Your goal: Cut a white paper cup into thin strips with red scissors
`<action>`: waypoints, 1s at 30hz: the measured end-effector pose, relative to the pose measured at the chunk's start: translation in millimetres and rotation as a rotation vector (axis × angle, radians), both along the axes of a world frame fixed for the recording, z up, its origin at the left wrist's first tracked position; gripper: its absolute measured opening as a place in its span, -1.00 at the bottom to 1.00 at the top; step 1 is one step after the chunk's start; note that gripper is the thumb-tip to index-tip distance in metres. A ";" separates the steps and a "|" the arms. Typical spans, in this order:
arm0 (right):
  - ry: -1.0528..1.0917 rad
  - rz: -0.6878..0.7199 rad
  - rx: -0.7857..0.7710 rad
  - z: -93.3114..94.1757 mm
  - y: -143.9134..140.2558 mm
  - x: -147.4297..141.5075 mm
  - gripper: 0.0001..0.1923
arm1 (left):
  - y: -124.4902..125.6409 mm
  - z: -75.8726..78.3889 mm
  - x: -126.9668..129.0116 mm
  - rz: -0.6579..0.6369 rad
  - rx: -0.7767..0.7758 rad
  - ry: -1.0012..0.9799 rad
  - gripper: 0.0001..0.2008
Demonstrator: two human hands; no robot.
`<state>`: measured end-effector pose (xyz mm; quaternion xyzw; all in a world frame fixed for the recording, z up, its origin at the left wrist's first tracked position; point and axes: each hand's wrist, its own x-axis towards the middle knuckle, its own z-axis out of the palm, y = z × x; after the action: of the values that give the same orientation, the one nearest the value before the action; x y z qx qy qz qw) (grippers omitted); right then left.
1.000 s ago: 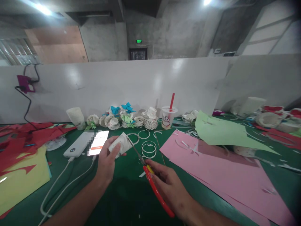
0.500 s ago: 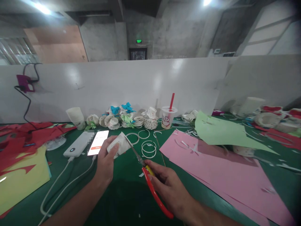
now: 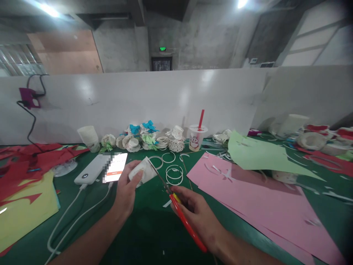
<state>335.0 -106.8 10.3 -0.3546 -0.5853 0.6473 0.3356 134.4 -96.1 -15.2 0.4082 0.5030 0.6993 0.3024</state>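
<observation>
My left hand (image 3: 129, 184) is closed around a white paper cup (image 3: 142, 171), tilted on its side with its open end toward the right. In my right hand (image 3: 193, 208) is a pair of scissors (image 3: 185, 221) with red and yellow handles. The scissor blades reach up and left to the cup's edge and look nearly closed. Just behind the blades, several thin white paper rings (image 3: 174, 175) lie on the green table (image 3: 149, 224). A small white paper scrap (image 3: 167, 203) rests beside the scissors.
A phone (image 3: 116, 167) and a white power bank (image 3: 92, 169) with cables lie left. Pink sheets (image 3: 248, 198) and a green sheet (image 3: 259, 151) spread right. A drink cup with a red straw (image 3: 196, 138) and paper flowers (image 3: 149, 134) stand by the white partition (image 3: 132, 99).
The cup has shifted slightly right and lower, and its cut side looks more spread. The scissor handles have come closer together, so the blades have closed further.
</observation>
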 end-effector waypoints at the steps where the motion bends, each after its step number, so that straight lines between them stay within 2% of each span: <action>1: -0.018 0.014 0.022 -1.2 0.5 0.6 -0.68 | 0.2 -0.4 -0.4 -0.001 0.005 -0.004 -0.70; 9: -0.042 0.059 0.073 -13.7 1.4 3.5 -0.63 | 1.0 -1.4 -1.5 0.010 0.035 0.000 -0.70; 13: -0.029 0.045 0.083 -10.5 0.5 2.6 -0.67 | 0.2 -1.3 -1.5 0.001 0.017 0.014 -0.70; 19: -0.078 -0.034 0.069 -4.6 1.5 0.4 -0.58 | -2.5 -3.4 -2.0 -0.033 -0.020 0.163 -0.68; 25: -0.066 0.003 0.048 5.2 2.6 0.5 -0.72 | -3.0 -1.9 -1.4 -0.007 -0.008 0.175 -0.68; 30: -0.088 0.025 0.063 2.9 3.0 0.7 -0.70 | -2.9 -3.2 -2.8 -0.025 -0.001 0.160 -0.68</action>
<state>335.8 -103.7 13.2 -0.3647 -0.6240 0.6164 0.3125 131.6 -98.9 -18.4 0.4687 0.5209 0.6603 0.2701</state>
